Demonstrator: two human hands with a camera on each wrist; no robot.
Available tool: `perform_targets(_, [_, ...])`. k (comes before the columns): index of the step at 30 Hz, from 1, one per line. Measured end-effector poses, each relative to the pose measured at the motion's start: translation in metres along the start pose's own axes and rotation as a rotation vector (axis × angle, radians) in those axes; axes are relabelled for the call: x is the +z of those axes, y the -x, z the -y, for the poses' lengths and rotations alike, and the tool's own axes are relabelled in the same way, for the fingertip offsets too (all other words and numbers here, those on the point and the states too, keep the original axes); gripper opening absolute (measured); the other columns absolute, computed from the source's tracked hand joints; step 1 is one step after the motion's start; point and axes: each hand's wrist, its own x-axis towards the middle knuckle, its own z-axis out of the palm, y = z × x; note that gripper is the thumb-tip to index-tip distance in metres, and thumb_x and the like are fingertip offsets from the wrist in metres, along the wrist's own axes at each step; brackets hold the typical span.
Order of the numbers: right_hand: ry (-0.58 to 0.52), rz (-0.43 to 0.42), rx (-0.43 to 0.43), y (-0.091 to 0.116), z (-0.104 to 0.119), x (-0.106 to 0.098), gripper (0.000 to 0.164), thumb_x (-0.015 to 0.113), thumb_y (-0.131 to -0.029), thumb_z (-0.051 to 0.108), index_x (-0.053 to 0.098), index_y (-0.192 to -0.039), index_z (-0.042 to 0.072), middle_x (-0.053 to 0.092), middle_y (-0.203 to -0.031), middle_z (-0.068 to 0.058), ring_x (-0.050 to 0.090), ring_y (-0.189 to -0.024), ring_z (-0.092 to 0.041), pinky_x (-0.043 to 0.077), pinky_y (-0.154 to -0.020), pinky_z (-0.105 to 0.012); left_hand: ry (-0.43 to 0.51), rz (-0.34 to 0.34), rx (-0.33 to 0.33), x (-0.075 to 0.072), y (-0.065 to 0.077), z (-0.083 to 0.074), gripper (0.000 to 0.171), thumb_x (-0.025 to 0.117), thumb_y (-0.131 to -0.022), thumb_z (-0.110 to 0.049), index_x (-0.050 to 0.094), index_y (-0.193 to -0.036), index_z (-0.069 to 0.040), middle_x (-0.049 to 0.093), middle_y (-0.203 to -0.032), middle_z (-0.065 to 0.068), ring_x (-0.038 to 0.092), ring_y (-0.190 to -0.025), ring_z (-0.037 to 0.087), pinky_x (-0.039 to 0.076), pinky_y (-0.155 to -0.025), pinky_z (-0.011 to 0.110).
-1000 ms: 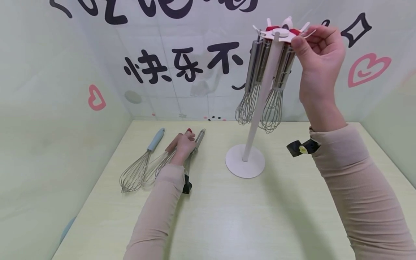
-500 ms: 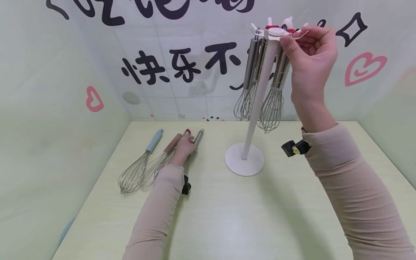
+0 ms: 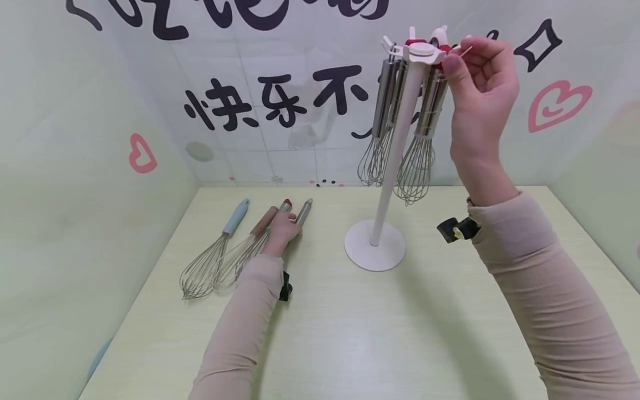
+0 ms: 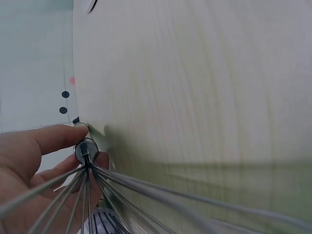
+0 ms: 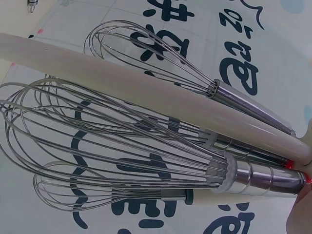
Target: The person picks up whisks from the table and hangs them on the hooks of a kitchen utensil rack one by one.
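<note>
In the head view my left hand (image 3: 284,226) is down among the whisks on the table. The left wrist view shows its thumb and fingers round the handle of a steel whisk (image 4: 86,152). Up at the right, my right hand (image 3: 484,89) pinches a hook of the white rotating hook top (image 3: 421,51) on a whisk stand. Several steel-handled whisks hang from it, one of them a large whisk (image 5: 263,178) in the right wrist view. Left of my left hand lie a brown-handled whisk (image 3: 264,221) and a blue-handled whisk (image 3: 236,216).
The stand's white pole (image 3: 391,166) rises from a round base (image 3: 375,245) on the pale wooden table (image 3: 340,333). A printed wall sheet (image 3: 300,139) closes off the back, with side sheets at left and right. A blue edge (image 3: 100,358) shows at the lower left.
My right hand has shifted slightly left with the hook, and the stand's hook top has turned a little. My left hand stays at the whisks. The head view has drifted slightly.
</note>
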Motion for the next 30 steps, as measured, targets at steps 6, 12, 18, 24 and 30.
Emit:
perform_targets(6, [0.001, -0.062, 0.048, -0.003, 0.007, -0.005, 0.017, 0.066, -0.084, -0.005, 0.062, -0.099, 0.002, 0.057, -0.093, -0.005, 0.054, -0.091, -0.015, 0.049, -0.083, -0.019, 0.011, 0.005, -0.025, 0.001, 0.001, -0.001, 0.049, 0.059, -0.083, 0.003, 0.051, -0.132, 0.003, 0.058, -0.127, 0.021, 0.057, -0.102, 0.028, 0.053, -0.082, 0.032])
perform_targets(12, [0.006, -0.060, 0.059, -0.006, 0.006, -0.010, 0.023, 0.069, -0.082, -0.004, 0.061, -0.102, 0.002, 0.057, -0.097, -0.006, 0.054, -0.096, -0.016, 0.049, -0.086, -0.019, 0.015, -0.002, -0.032, 0.000, 0.003, -0.003, 0.047, 0.059, -0.083, 0.004, 0.053, -0.130, 0.004, 0.058, -0.125, 0.022, 0.056, -0.099, 0.027, 0.051, -0.079, 0.030])
perform_targets(18, [0.021, -0.025, 0.089, -0.009, 0.004, -0.013, 0.031, 0.071, -0.081, -0.001, 0.062, -0.110, 0.001, 0.059, -0.100, -0.007, 0.055, -0.099, -0.016, 0.050, -0.090, -0.019, 0.029, -0.012, -0.017, 0.000, 0.004, -0.003, 0.046, 0.059, -0.083, 0.005, 0.054, -0.128, 0.005, 0.059, -0.125, 0.022, 0.057, -0.101, 0.028, 0.052, -0.081, 0.031])
perform_targets(24, [0.023, 0.019, 0.134, -0.012, 0.006, -0.016, 0.040, 0.070, -0.082, 0.000, 0.059, -0.121, 0.000, 0.060, -0.110, -0.006, 0.055, -0.108, -0.017, 0.048, -0.098, -0.017, 0.031, -0.016, 0.001, -0.001, 0.005, -0.003, 0.044, 0.059, -0.083, 0.004, 0.055, -0.127, 0.005, 0.061, -0.125, 0.022, 0.059, -0.103, 0.029, 0.053, -0.087, 0.034])
perform_targets(30, [-0.045, 0.062, 0.140, -0.013, 0.006, -0.015, 0.039, 0.068, -0.083, -0.003, 0.059, -0.121, -0.003, 0.063, -0.111, -0.009, 0.056, -0.109, -0.019, 0.048, -0.099, -0.018, 0.052, -0.002, 0.005, -0.003, 0.005, -0.005, 0.044, 0.060, -0.084, 0.004, 0.055, -0.128, 0.004, 0.061, -0.125, 0.022, 0.060, -0.107, 0.031, 0.054, -0.090, 0.036])
